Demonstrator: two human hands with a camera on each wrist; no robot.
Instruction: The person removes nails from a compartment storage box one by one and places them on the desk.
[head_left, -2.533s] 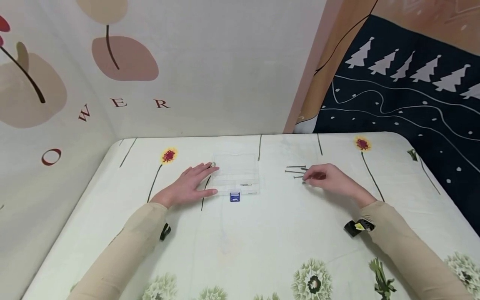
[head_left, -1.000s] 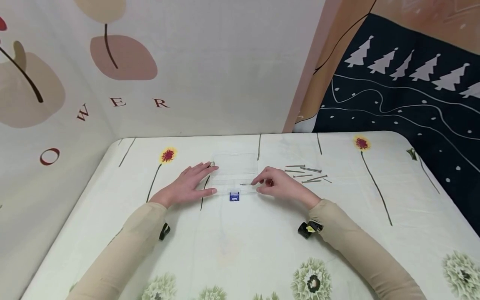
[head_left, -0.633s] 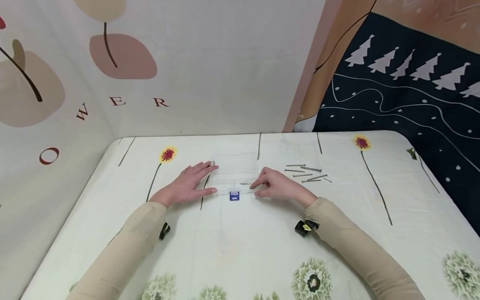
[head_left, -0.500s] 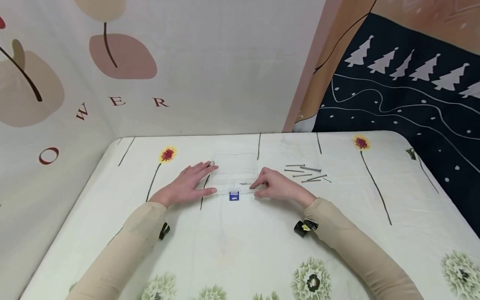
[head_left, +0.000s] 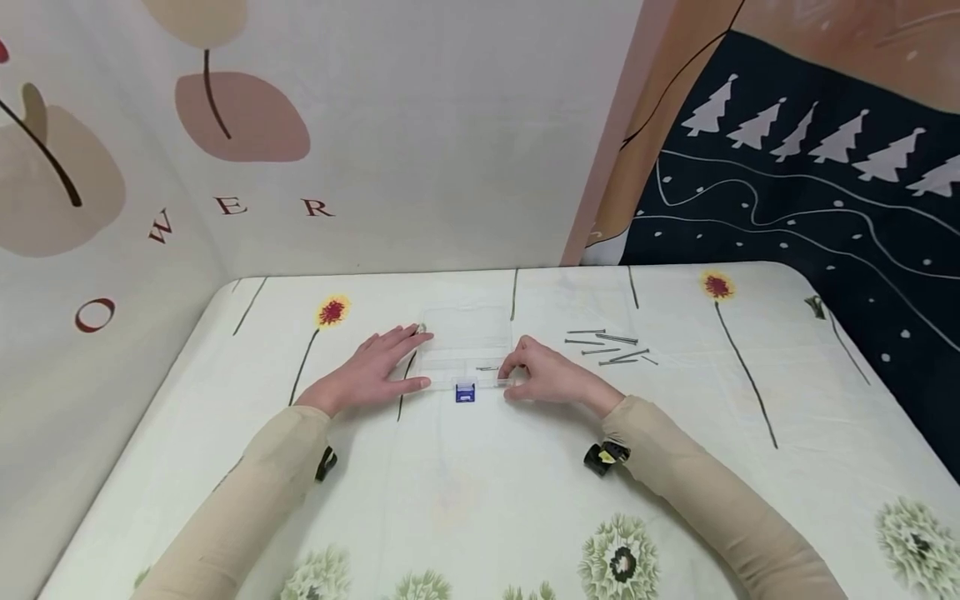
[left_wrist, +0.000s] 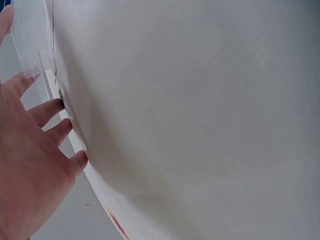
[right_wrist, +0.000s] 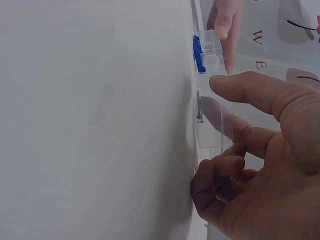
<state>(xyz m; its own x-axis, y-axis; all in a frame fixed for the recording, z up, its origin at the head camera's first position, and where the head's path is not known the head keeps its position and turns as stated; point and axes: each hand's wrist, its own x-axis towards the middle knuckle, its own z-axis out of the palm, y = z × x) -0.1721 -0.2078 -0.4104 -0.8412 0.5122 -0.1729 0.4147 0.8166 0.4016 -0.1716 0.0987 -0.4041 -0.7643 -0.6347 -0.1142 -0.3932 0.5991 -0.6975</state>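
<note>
A clear plastic box (head_left: 442, 365) stands with its lid (head_left: 468, 327) laid back and a blue latch (head_left: 465, 392) at its front. My left hand (head_left: 365, 375) lies with spread fingers against its left side; in the left wrist view the fingertips (left_wrist: 49, 108) touch the box and cloth. My right hand (head_left: 551, 372) is at its right front corner. In the right wrist view its index finger reaches inside, beside nails (right_wrist: 199, 106) seen through the wall. The thumb (right_wrist: 235, 86) is outside, apart from the index finger; the other fingers are curled.
Several loose nails (head_left: 618, 339) lie on the flowered tablecloth (head_left: 450, 500), right of the box. A light wall hanging (head_left: 435, 167) rises behind the table, and a dark cloth with white trees (head_left: 795, 192) hangs at the right.
My right hand has come left from the loose nails to the box carrying a nail, and its index finger has dipped inside. My left hand has stayed put.
</note>
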